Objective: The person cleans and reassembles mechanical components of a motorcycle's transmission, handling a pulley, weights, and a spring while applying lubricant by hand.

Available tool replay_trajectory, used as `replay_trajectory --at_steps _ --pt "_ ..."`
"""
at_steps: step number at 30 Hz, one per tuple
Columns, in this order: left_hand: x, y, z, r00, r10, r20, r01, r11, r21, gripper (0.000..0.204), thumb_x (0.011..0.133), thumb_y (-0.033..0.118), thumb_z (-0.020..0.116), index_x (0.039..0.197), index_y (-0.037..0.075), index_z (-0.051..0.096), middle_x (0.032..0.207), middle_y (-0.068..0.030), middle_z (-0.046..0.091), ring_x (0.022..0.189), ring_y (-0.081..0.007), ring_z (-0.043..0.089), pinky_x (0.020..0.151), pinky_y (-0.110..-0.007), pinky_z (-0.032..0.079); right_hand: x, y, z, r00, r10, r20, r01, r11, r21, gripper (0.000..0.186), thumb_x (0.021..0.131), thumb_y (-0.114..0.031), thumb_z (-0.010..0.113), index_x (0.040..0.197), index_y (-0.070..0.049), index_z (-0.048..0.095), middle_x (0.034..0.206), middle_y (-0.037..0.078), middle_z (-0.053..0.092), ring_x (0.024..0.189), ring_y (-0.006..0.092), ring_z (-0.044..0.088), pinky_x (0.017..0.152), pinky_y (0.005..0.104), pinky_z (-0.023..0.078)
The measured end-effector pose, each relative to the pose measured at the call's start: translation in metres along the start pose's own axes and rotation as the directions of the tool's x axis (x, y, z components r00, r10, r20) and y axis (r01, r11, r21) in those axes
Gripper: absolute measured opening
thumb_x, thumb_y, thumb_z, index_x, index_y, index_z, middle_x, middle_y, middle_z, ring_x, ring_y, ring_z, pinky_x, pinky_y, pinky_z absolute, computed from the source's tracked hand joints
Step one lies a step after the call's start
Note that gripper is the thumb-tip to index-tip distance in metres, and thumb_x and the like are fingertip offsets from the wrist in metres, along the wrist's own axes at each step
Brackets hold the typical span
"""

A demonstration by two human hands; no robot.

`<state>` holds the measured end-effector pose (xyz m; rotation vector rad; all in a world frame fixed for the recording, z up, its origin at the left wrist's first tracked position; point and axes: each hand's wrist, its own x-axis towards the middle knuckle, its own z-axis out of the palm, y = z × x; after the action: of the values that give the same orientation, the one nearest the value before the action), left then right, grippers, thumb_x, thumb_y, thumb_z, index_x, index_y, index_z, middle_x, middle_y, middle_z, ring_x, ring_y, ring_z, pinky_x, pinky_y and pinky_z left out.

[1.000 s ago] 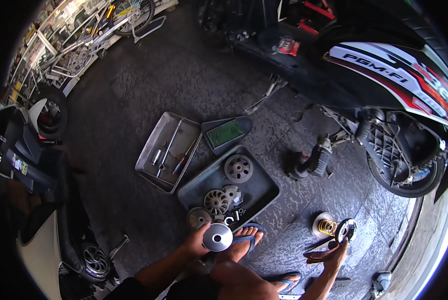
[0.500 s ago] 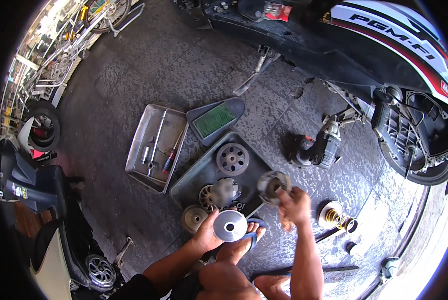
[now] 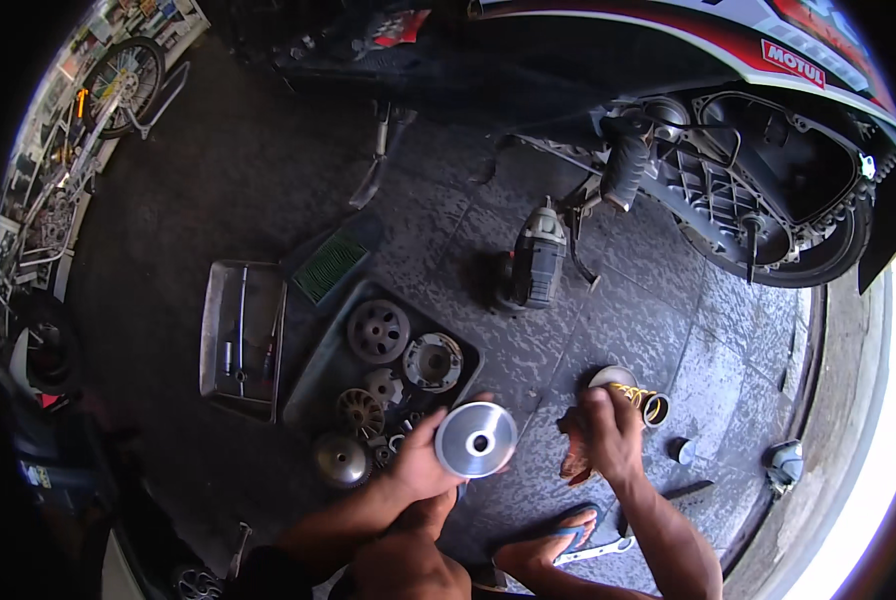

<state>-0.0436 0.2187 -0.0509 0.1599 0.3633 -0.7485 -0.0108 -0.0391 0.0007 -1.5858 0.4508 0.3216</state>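
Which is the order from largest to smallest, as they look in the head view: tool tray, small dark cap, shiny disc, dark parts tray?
1. dark parts tray
2. tool tray
3. shiny disc, in the left hand; probably nearer the camera, so it may look enlarged
4. small dark cap

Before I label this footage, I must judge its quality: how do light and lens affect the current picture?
Head view, right edge: daylight burns white, and the concrete strip curves with the fisheye; head view, lower left: deep shadow; head view, near centre: the silver disc in the left hand shines but looks fairly sharp.
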Motion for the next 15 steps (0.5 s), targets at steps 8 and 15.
replay_trajectory --at_steps 8,15 --pt "0.052 -0.047 0.01 0.955 0.238 0.179 -0.286 0.563 0.776 0.058 0.108 0.048 0.027 0.15 0.009 0.032 0.15 -0.0113 0.04 0.138 -0.0227 0.042 0.115 -0.038 0.034 -0.026 -0.006 0.091 0.801 -0.599 -0.001 0.395 0.529 -0.751 0.034 0.091 -0.031 0.06 0.118 -0.011 0.065 0.126 0.014 0.061 0.126 0.039 0.05 0.109 0.0592 0.03" --pt "0.061 -0.079 0.022 0.995 -0.025 -0.094 0.082 0.738 0.67 0.055 0.109 0.042 0.025 0.149 0.006 0.035 0.145 -0.0125 0.046 0.134 -0.0207 0.045 0.111 -0.035 0.037 -0.022 -0.01 0.038 0.885 -0.033 -0.464 -0.143 0.929 -0.34 0.038 0.098 -0.034 0.054 0.088 0.001 0.066 0.092 0.023 0.069 0.088 0.0437 0.067 0.078 0.0494 0.051"
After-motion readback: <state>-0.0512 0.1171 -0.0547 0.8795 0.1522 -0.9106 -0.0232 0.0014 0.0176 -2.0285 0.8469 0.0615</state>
